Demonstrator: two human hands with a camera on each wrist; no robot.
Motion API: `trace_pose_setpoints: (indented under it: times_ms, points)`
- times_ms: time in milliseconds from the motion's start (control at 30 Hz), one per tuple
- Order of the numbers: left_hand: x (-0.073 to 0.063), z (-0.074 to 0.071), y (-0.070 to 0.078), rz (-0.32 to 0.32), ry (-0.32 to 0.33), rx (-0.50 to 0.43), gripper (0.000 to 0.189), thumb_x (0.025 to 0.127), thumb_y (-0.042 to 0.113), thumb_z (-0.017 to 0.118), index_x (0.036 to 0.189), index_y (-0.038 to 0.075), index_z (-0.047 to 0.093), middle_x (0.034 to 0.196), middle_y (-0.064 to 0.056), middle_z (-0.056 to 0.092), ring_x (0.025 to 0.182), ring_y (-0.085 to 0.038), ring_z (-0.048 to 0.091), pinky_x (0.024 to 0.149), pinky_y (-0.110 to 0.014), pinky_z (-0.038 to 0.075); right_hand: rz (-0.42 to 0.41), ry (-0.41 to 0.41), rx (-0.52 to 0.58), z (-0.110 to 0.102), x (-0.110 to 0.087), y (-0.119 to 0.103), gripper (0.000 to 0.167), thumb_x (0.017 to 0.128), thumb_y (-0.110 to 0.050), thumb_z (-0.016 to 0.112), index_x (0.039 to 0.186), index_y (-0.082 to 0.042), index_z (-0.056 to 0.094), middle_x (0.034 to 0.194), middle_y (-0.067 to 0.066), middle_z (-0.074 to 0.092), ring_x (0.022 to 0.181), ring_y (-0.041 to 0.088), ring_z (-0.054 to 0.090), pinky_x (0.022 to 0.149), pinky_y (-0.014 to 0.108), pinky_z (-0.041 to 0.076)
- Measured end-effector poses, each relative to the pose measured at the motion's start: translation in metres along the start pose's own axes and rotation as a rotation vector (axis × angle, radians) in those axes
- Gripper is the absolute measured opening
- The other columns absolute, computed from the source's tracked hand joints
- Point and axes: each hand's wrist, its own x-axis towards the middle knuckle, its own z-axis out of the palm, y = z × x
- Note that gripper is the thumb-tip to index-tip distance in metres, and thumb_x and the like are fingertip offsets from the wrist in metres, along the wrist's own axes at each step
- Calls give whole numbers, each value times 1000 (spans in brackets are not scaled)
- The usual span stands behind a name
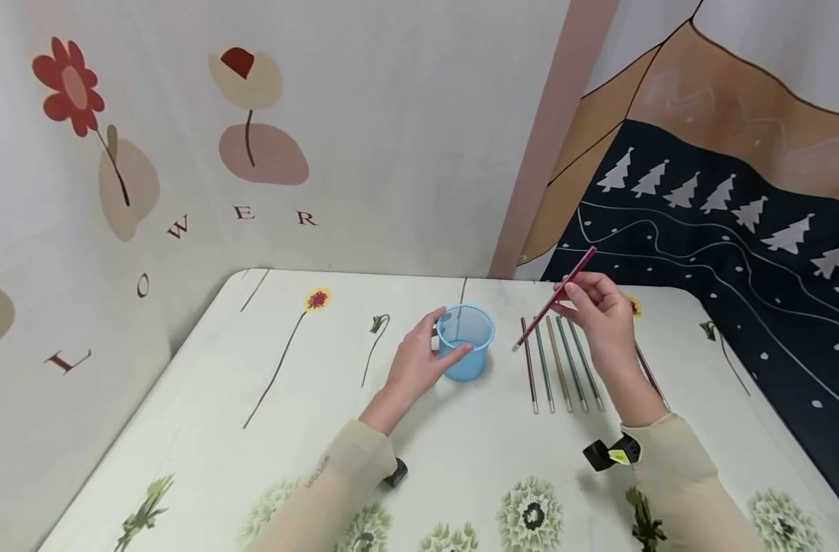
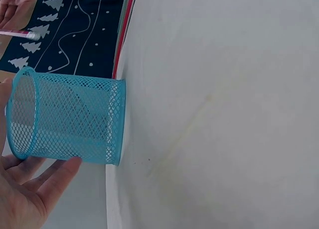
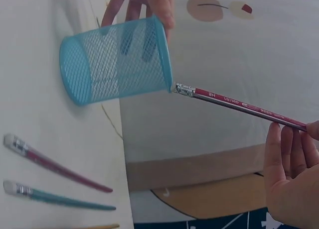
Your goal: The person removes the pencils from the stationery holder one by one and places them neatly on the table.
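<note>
A light blue mesh pencil cup [image 1: 466, 369] stands upright on the table. My left hand [image 1: 414, 359] grips it from the left, thumb across the near side and fingers round the far side. My right hand [image 1: 604, 318] pinches a dark red pencil [image 1: 537, 322] by its upper part, to the right of the cup. The pencil slants, its white eraser end with a silver ferrule pointing down and left. In the right wrist view that eraser end [image 3: 183, 89] appears beside the cup's rim; whether they touch I cannot tell. The left wrist view shows the cup's mesh wall [image 2: 75, 114].
A row of several pencils, including a dark red pencil [image 1: 530, 368] and a gold pencil [image 1: 560, 368], lies under and left of my right hand. Another dark pencil [image 1: 650, 376] lies beyond my right wrist. A printed cloth [image 1: 205, 414] covers the table; curtains [image 1: 406, 138] hang behind.
</note>
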Motion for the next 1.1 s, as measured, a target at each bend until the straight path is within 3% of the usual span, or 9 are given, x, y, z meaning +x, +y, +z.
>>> trace_pose_setpoints:
  times_ms: [233,600,767,967,1100]
  points:
    - [3,-1,2,3,-4,0,83,86,49,75,152,14,39,145,-10,55,121,-29,65,90,-40,60,-46,20,11,-25,-1,-4,10,98,-13,62,108,-8,63,99,-3,73,90,5,71,78,20,60]
    - [2,1,0,0,3,4,83,86,49,75,152,14,39,144,-10,56,121,-29,64,91,-40,60,-4,47,39,-71,-4,-9,9,96,-6,63,105,-7,63,94,-2,71,83,5,70,75,16,60]
    - [1,1,0,-5,7,2,83,86,48,75,152,15,39,145,-10,55,121,-29,64,90,-40,60,66,84,-35,-97,-3,-6,9,97,-6,62,104,-11,64,94,-6,67,82,2,66,72,13,58]
    - [1,1,0,-6,5,-1,83,86,48,75,152,15,38,145,-10,55,122,-29,64,90,-40,61,231,163,-203,-126,2,3,9,101,-14,57,105,-20,62,94,-17,63,83,-4,59,68,6,53]
    - [0,2,-1,-9,2,-5,83,86,48,75,152,15,39,145,-10,55,122,-30,63,90,-40,61,295,172,-298,-143,5,13,10,101,-17,55,102,-25,61,88,-23,62,80,-6,57,64,6,51]
